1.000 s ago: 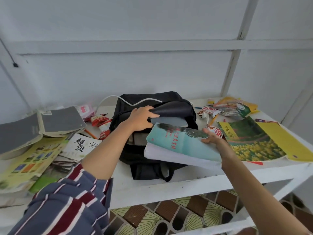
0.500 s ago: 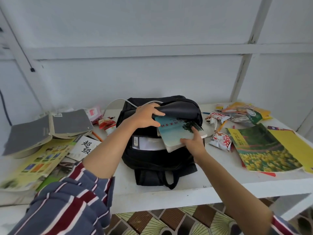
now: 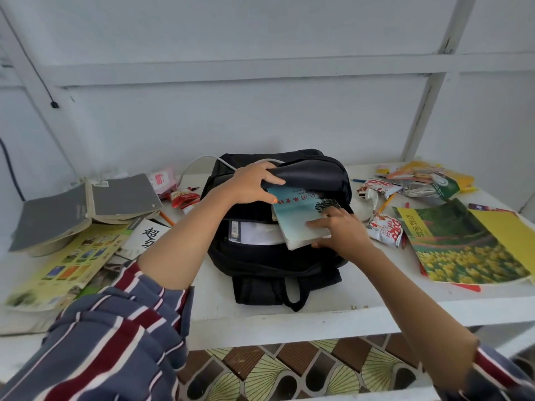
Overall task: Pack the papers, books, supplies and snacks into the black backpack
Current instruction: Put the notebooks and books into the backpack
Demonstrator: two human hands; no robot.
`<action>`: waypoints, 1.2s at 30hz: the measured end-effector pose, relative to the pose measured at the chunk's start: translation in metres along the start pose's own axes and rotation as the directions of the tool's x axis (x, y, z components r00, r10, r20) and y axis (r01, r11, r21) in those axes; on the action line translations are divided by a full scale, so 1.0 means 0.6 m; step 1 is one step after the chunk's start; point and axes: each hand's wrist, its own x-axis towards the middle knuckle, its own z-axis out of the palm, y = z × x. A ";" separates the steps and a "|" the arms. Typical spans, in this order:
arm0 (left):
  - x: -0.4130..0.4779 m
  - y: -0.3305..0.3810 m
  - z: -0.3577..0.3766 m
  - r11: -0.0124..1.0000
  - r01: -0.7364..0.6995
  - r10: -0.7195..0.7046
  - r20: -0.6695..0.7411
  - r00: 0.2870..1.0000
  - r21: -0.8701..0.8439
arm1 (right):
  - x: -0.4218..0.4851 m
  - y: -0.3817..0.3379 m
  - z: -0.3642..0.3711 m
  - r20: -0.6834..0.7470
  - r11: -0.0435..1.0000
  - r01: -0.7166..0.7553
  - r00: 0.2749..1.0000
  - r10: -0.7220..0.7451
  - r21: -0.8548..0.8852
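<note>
while our left hand (image 3: 251,185) grips the flap of the black backpack (image 3: 275,263) on the surface (image 3: 376,299), our right hand (image 3: 340,231) pinches the teal book (image 3: 295,218), half inside the opening.

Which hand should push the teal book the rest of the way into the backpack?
Right. The right hand grips the protruding end of the teal book; the left hand is holding open the flap of the black backpack.

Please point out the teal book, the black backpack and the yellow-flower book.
teal book (image 3: 298,218): head view, on the front cover.
black backpack (image 3: 275,261): head view, front panel below the opening.
yellow-flower book (image 3: 463,256): head view, on the flower picture.
</note>
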 end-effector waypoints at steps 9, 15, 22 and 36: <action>-0.004 0.002 0.001 0.999 0.008 -0.007 0.006 1.000 -0.043 | 0.040 -0.010 0.021 -0.103 0.996 -0.033 0.994 0.042 0.085; -0.007 0.004 -0.002 0.998 0.010 -0.009 0.012 1.000 -0.064 | 0.039 -0.008 0.029 -0.118 0.993 -0.047 0.991 0.059 0.107; -0.013 0.011 -0.003 0.998 0.025 -0.024 0.012 1.000 -0.062 | 0.071 -0.033 0.032 -0.150 0.986 -0.124 0.979 0.141 0.114; -0.019 0.019 0.000 0.992 0.122 -0.124 0.339 0.933 0.029 | 0.044 -0.006 0.015 -0.069 0.978 -0.069 0.994 0.083 0.195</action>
